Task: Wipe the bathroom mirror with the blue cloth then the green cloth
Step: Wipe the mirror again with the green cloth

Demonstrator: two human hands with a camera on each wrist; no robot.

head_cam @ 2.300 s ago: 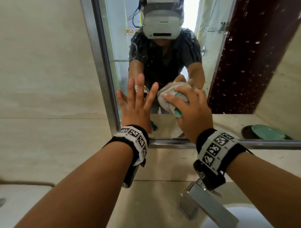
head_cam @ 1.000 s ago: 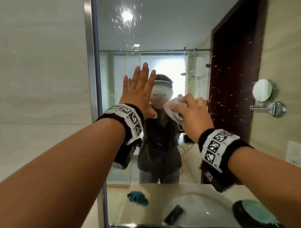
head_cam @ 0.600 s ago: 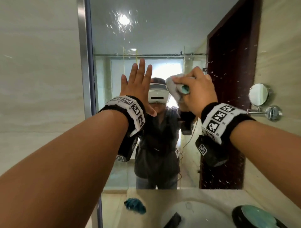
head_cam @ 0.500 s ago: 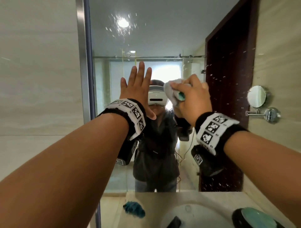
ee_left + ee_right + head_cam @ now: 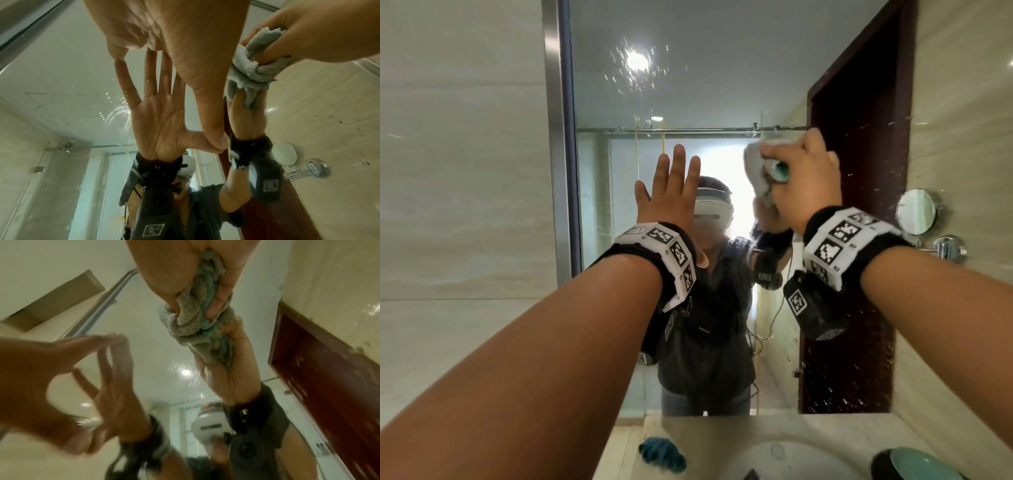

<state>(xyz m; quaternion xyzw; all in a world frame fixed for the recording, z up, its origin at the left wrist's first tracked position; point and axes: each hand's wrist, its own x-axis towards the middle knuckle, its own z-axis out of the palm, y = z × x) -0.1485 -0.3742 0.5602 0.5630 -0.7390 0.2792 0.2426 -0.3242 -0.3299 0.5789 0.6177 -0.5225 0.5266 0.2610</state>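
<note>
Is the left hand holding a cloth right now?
No, the left hand is spread flat on the mirror; only the right hand grips a cloth.

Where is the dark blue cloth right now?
In the head view, the blue cloth shows reflected at the mirror's bottom, lying on the counter left of the sink.

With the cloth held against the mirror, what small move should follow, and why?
Probably sweep the right hand and its bunched cloth rightward: white specks still dot the mirror there. The left hand lies flat on the glass.
</note>
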